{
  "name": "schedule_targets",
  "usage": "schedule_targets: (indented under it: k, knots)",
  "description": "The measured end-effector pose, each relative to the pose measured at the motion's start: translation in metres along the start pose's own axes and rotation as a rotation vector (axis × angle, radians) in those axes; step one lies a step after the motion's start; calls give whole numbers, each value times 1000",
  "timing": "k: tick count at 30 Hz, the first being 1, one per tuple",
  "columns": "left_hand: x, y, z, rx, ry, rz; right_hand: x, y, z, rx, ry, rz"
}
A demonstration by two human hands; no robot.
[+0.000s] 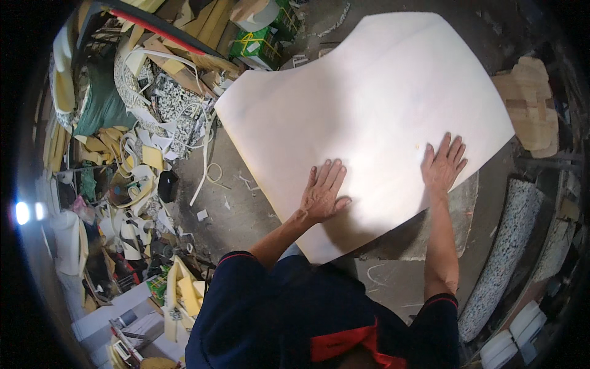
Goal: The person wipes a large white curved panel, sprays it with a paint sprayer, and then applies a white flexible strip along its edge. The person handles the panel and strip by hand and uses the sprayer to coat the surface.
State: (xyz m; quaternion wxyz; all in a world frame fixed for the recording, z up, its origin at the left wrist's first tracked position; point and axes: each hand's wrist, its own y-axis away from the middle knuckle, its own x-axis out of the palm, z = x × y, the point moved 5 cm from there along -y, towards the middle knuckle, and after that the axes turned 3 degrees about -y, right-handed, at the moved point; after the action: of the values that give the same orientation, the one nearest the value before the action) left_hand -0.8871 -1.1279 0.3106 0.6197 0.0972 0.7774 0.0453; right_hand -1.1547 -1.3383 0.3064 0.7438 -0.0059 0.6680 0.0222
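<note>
1. Two hands lie open, palms down on the white sheet [381, 111], gripping nothing: left hand [322, 190] toward its near corner, right hand [444, 163] near its right-hand near edge.
2. One near corner points at the person's dark shirt [264, 307]; the left edge runs straight, the far-left edge curves inward. Length and breadth look similar, so I cannot tell a long axis.
3. Grey floor [224, 190] shows between sheet and scrap heap [138, 178] at left; more separates it from the speckled roll [501, 261] at right. Beyond the right edge lies a tan wooden piece [534, 104].
4. One green box [255, 49], yellow-strapped, stands just beyond the far-left edge; its contents are hidden.
</note>
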Motion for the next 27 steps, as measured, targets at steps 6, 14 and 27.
schedule_targets:
  k: [6,14,27]
  knots:
    - [-30,-71,41,-106,-1,-191,6,1,3,16,46,-42]
    - [-34,-108,55,-162,40,-146,9,0,8,122,187,184]
    - [-38,-28,249,-348,36,-492,15,172,130,347,-110,-46]
